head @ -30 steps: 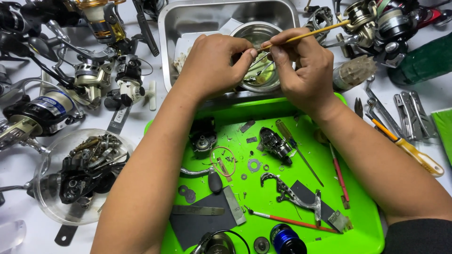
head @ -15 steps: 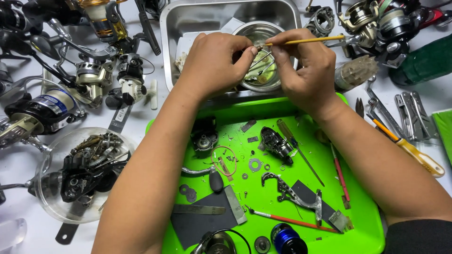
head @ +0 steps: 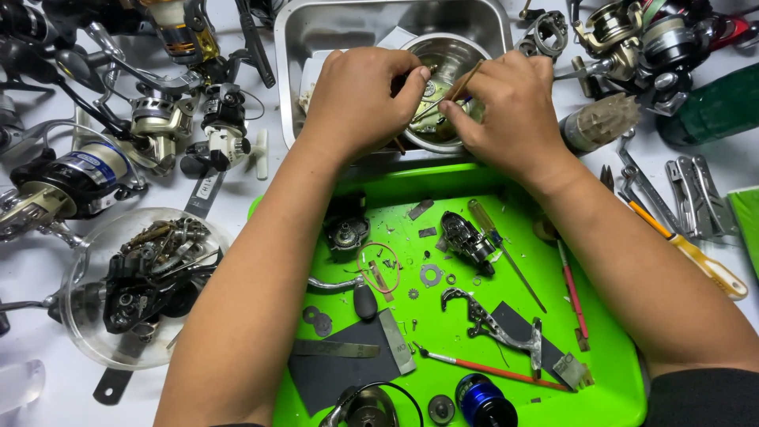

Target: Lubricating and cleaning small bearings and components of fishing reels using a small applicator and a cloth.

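Observation:
My left hand [head: 360, 99] pinches a small metal reel part [head: 427, 107] over a round steel bowl [head: 451, 55]. The bowl sits inside a rectangular steel tray [head: 316, 32] at the top centre. My right hand [head: 510, 107] holds a thin wooden-handled brush [head: 462, 81] with its tip against that part. Both hands meet above the bowl, and the fingers hide most of the part. Below my forearms lies a bright green tray [head: 609, 372] strewn with small reel pieces.
On the green tray lie a reel handle [head: 494, 324], dark cloth patches [head: 336, 364], washers, a red brush [head: 494, 369] and a blue spool [head: 482, 399]. Several fishing reels [head: 71, 182] crowd the left and top right. A clear dish [head: 138, 285] holds parts; pliers and a yellow-handled screwdriver [head: 696, 257] lie right.
The brush has swung from pointing out to the right to a steeper angle, its handle now close over my right hand's fingers. Both hands stay over the bowl.

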